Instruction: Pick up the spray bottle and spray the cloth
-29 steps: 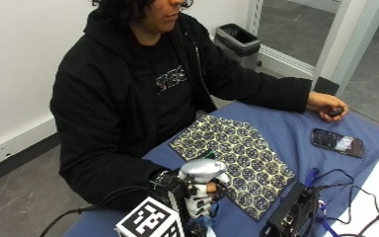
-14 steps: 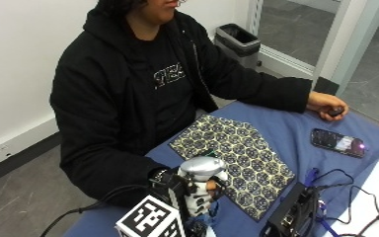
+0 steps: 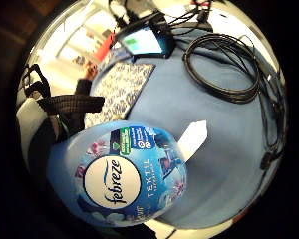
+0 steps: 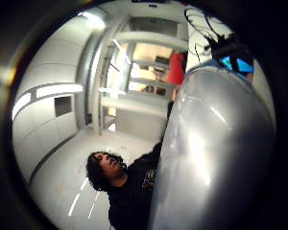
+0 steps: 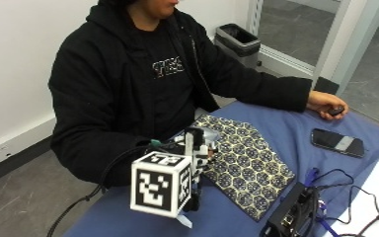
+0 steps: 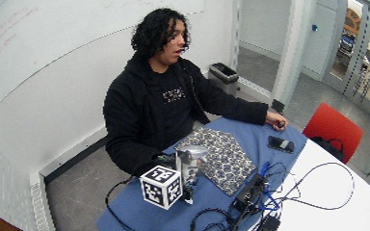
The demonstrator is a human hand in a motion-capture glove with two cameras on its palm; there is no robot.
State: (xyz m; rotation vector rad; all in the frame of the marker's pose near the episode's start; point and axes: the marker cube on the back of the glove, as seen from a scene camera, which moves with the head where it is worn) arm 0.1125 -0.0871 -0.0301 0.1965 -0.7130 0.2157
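The bottle stands upright off the surface, just left of the cloth, gripped by the right hand. Pickup looks done; aiming and spraying the cloth remain.

A silver-topped spray bottle with a blue label stands upright near the surface's near end. Just beside it, a patterned cloth lies flat, mid-surface.

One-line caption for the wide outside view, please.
Seated person's gloved right hand grips a silver-topped spray bottle upright beside the patterned cloth on the blue table.
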